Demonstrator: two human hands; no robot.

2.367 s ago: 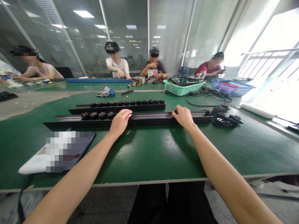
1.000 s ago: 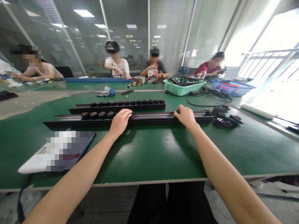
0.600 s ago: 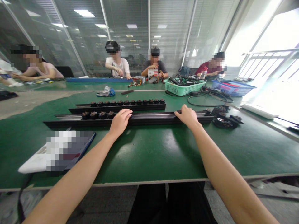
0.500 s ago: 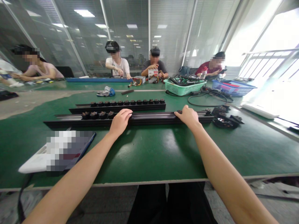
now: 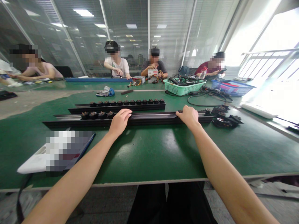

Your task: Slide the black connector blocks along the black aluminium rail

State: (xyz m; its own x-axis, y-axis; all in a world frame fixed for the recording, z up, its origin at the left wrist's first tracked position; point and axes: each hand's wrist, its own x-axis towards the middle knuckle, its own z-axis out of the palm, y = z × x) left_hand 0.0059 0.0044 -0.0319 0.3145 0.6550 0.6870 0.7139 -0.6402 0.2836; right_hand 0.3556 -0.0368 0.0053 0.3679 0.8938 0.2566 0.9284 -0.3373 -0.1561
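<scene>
A long black rail (image 5: 151, 120) with a grey metallic channel lies crosswise on the table before me. Several round black modules (image 5: 93, 115) sit in its left part. My left hand (image 5: 121, 120) is closed over the rail just right of them, fingers together and bent down; its fingertips hide what they press on. Farther right, my right hand (image 5: 188, 116) is closed low over the channel. A small dark module (image 5: 180, 111) shows at its thumb and fingertips. Behind lies a second black rail (image 5: 116, 108), lined with a row of similar modules.
Loose black modules (image 5: 227, 120) lie beyond the rail's right end. A green basket (image 5: 184, 89) of cables, a blue basket (image 5: 232, 88) and a grey-blue glove (image 5: 106, 91) are farther back. A white device (image 5: 35, 160) is at front left. Several people sit across the table.
My right hand has shifted very slightly right along the rail. My left hand keeps its place, and the rails and modules look the same.
</scene>
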